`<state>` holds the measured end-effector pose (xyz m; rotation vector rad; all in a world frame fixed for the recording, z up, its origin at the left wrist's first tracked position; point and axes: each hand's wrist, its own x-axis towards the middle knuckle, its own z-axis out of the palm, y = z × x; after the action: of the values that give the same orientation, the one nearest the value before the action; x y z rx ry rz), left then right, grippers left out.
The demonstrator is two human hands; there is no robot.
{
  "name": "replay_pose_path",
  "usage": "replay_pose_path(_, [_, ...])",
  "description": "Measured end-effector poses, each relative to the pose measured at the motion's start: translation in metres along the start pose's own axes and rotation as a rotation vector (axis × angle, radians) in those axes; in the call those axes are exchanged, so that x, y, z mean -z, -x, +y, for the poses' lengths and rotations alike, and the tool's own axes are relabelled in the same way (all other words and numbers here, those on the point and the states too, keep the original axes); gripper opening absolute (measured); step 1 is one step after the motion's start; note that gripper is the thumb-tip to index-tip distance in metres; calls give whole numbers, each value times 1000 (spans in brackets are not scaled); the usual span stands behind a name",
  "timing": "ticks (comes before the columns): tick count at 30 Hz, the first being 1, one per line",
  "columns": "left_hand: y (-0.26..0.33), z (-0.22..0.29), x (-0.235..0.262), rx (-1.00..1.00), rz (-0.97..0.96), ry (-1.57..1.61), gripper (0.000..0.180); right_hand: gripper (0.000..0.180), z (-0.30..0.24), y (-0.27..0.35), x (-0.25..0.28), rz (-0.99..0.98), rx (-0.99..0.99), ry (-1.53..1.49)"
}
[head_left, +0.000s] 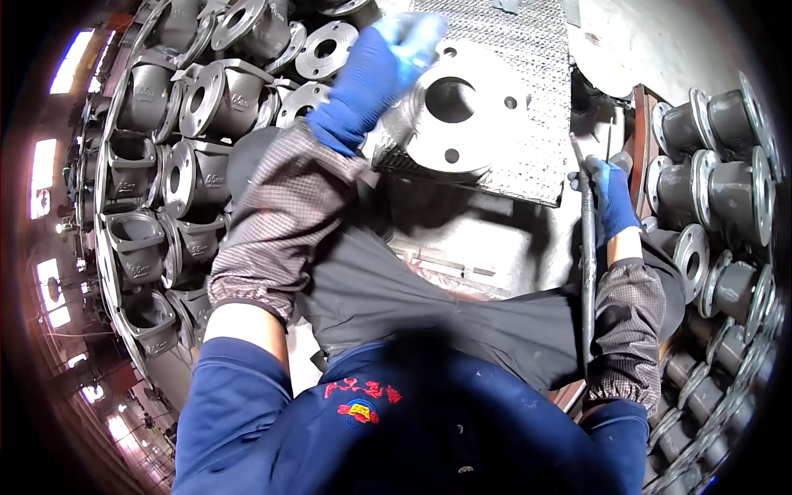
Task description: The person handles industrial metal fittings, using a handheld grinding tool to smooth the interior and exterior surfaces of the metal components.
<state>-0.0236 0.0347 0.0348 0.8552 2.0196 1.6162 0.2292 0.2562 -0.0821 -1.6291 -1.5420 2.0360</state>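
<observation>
A grey flanged metal casting (491,136) lies on the bench with its round flange up, showing a large centre bore and smaller bolt holes. My left hand (375,78), in a blue glove, is over its upper left side. Its fingers are smeared by motion and I cannot tell whether they touch the metal. On the right, apart from the casting, my blue-gloved right hand (612,196) is closed round a dark, hose-like rod (587,247). This rod runs down along my right forearm, and a thin upright piece shows above the hand. Part of the grip is hidden.
The bench top (536,165) is a rough, textured metal plate. Several grey valve body castings (202,177) are stacked at the left. Flanged pipe-like castings (730,194) stand in rows at the right. My legs (462,322) are spread below the bench.
</observation>
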Motion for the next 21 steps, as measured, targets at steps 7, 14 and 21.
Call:
replay_pose_path(7, [-19, -106, 69, 3, -46, -409, 74, 24, -1, -16, -19, 272, 745, 884])
replay_pose_path(14, [-10, -60, 17, 277, -161, -110, 54, 35, -58, 63, -77, -140, 598, 368])
replay_pose_path(21, [16, -4, -25, 2, -285, -209, 53, 36, -31, 46, -45, 7, 738, 489])
